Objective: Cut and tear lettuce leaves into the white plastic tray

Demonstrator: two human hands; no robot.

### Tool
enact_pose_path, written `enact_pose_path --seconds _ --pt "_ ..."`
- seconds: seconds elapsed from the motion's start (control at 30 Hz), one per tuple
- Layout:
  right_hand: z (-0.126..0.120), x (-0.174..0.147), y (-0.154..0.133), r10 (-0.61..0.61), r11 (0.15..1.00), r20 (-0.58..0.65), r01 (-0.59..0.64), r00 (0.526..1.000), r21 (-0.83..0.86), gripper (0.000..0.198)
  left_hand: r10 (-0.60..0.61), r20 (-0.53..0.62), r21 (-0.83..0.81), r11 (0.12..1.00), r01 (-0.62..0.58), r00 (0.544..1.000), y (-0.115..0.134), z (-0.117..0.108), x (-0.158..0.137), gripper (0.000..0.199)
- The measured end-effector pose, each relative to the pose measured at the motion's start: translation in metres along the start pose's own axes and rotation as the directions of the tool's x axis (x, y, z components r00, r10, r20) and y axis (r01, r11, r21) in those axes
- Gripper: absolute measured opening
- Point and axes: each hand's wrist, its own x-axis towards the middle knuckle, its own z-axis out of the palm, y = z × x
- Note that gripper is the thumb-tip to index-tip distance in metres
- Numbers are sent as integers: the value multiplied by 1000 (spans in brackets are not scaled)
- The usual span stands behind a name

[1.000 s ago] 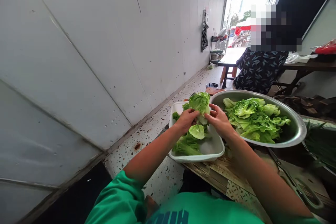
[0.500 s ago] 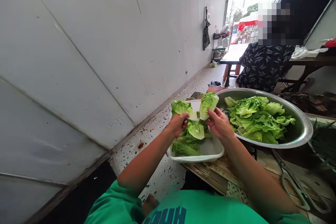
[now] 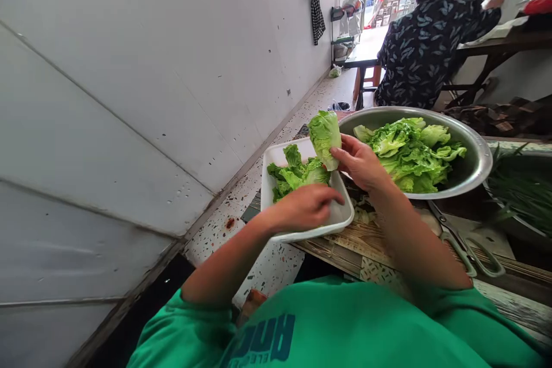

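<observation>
My right hand (image 3: 360, 164) grips a small lettuce head (image 3: 324, 138) by its pale lower end, holding it upright above the back right corner of the white plastic tray (image 3: 347, 215). My left hand (image 3: 308, 207), slightly blurred, is over the front of the tray. Its index finger points right while the other fingers curl loosely, and nothing shows in it. Loose green lettuce leaves (image 3: 297, 169) lie in the tray behind that hand, which hides part of them. Right of my right hand, a large metal basin (image 3: 480, 155) contains a heap of lettuce (image 3: 418, 155).
Scissors (image 3: 468, 250) lie on the low table (image 3: 336, 250) by my right forearm. A container of dark green leafy stalks (image 3: 524, 187) stands at far right. A person in a patterned shirt (image 3: 420, 49) sits ahead beyond the basin. The white wall (image 3: 150, 98) runs along the left.
My left hand has let go of its lettuce leaf and moved down over the tray. The lettuce head in my right hand is turned more upright. The view has shifted, and the person's arm now reaches right.
</observation>
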Motion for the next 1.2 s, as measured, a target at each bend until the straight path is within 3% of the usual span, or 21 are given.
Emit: enact_pose_path --seconds 0.07,0.13,0.2,0.3,0.4,0.47,0.5,0.57,0.6,0.63,0.77,0.87,0.97,1.07,1.2 --pt "-10 -3 -12 -1 998 25 2 1000 -57 59 156 129 264 947 -185 979 15 23 14 36" --pt "-19 -6 -22 1 993 35 3 999 -115 54 194 243 471 833 -290 951 20 50 32 27" --pt "-25 -8 -28 8 988 29 -3 1000 -153 50 190 268 573 757 -315 944 18 72 49 27" --pt "-27 -8 -30 32 990 29 -27 999 -141 44 163 242 582 764 -278 956 13 80 59 26" --pt "-23 -6 -26 63 995 52 -58 997 -83 38 164 125 384 901 -200 979 8 59 46 29" --pt "-19 -5 -21 91 994 61 -87 994 -66 36 49 -137 153 988 -28 989 1 38 29 29" --pt "-16 -5 -18 108 992 62 -104 992 -68 37 -74 -283 7 997 79 956 -5 29 22 26" --pt "-9 -5 -12 141 987 55 -136 989 -83 37 -340 -465 -310 928 209 817 -20 15 12 27" --pt "-5 -5 -8 159 984 51 -154 986 -87 38 -435 -481 -458 865 205 761 -28 11 9 37" --pt "-2 -5 -4 178 981 53 -173 983 -85 38 -494 -460 -585 794 166 738 -35 9 8 48" --pt "9 -7 9 153 979 91 -138 984 -149 40 -535 -360 -844 536 -22 764 -50 13 9 70" --pt "10 -8 13 57 923 84 -21 995 -384 34 -580 -354 -896 436 -88 734 -49 16 7 77" --pt "7 -8 15 29 844 78 18 997 -536 25 -584 -338 -919 374 -126 738 -49 16 4 81" --pt "7 -9 15 53 796 69 0 996 -606 24 -569 -350 -918 366 -152 744 -48 15 2 77" --pt "10 -12 13 88 804 83 -21 993 -595 32 -530 -367 -905 392 -162 764 -46 14 -1 83"
